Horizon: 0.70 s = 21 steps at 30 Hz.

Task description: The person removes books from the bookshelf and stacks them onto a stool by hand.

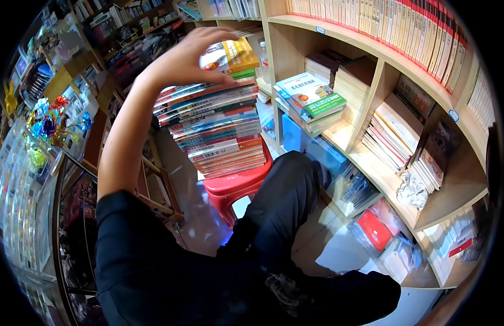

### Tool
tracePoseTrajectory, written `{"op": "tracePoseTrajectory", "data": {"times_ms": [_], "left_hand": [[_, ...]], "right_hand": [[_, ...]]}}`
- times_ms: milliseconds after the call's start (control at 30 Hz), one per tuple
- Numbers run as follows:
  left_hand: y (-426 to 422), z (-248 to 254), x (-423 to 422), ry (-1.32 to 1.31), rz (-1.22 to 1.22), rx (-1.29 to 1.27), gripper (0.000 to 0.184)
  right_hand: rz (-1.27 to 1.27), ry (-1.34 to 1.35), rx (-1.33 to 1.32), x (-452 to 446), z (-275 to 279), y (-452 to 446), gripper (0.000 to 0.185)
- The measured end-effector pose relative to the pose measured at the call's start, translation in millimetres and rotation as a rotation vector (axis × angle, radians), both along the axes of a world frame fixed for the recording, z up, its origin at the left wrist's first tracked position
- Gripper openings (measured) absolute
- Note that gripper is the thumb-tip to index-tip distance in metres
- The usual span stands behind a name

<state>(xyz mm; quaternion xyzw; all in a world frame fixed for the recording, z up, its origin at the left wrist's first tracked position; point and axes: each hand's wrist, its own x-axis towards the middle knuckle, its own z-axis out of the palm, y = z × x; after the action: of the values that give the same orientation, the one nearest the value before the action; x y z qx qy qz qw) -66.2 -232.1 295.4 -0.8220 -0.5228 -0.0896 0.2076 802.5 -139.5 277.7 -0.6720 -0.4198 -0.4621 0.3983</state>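
My left hand (189,57) reaches over a tall stack of books (216,127), its thumb and fingers spread apart in a curve. Between them, on top of the pile, lies a yellow and white book (241,54); whether the fingers touch it I cannot tell. The stack stands on a red plastic stool (235,185), spines facing me. My right hand is not in view; only a blurred piece of arm shows at the lower right edge.
On the right, a wooden bookcase (366,41) holds red and cream spines above. A smaller pile with a green and white book (311,95) sits on its lower ledge. Crumpled white plastic (412,190) lies in a cubby. Left of me is a display rack (24,195).
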Motion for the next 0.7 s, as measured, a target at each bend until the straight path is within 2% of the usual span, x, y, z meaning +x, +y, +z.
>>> {"op": "tracePoseTrajectory", "data": {"times_ms": [67, 100, 133, 200, 233, 267, 333, 367, 500, 567, 700], "left_hand": [[28, -9, 14, 0.094, -0.016, -0.083, 0.094], [37, -14, 25, 0.205, 0.037, -0.099, 0.089], [43, -11, 32, 0.203, 0.032, -0.095, 0.089], [51, 0, 48, 0.234, 0.217, -0.404, 0.084], [54, -1, 47, 0.211, 0.183, -0.368, 0.076], [57, -1, 46, 0.214, 0.173, -0.368, 0.076], [53, 5, 55, 0.250, 0.266, -0.416, 0.069], [56, 3, 47, 0.237, 0.213, -0.408, 0.058], [53, -1, 43, 0.192, 0.185, -0.382, 0.054], [53, -1, 42, 0.189, 0.187, -0.374, 0.051], [48, -4, 45, 0.154, 0.211, -0.366, 0.048]], "right_hand": [[0.017, 0.161, -0.072, -26, 5, -12, 0.101], [0.014, 0.158, -0.067, -34, 6, -13, 0.101], [0.069, 0.197, -0.058, -40, 6, -15, 0.101], [0.112, 0.235, -0.048, -37, 6, -15, 0.101], [0.128, 0.173, -0.050, -27, 5, -10, 0.101], [0.145, 0.112, -0.053, -17, 4, -7, 0.100], [0.103, 0.070, -0.046, 3, 2, 3, 0.100], [0.070, 0.025, -0.038, 13, 1, 8, 0.099], [0.258, 0.142, -0.010, -23, 3, -5, 0.098], [0.110, 0.200, -0.044, -23, 5, -6, 0.097], [0.083, 0.146, -0.030, -10, 4, -1, 0.098]]}}
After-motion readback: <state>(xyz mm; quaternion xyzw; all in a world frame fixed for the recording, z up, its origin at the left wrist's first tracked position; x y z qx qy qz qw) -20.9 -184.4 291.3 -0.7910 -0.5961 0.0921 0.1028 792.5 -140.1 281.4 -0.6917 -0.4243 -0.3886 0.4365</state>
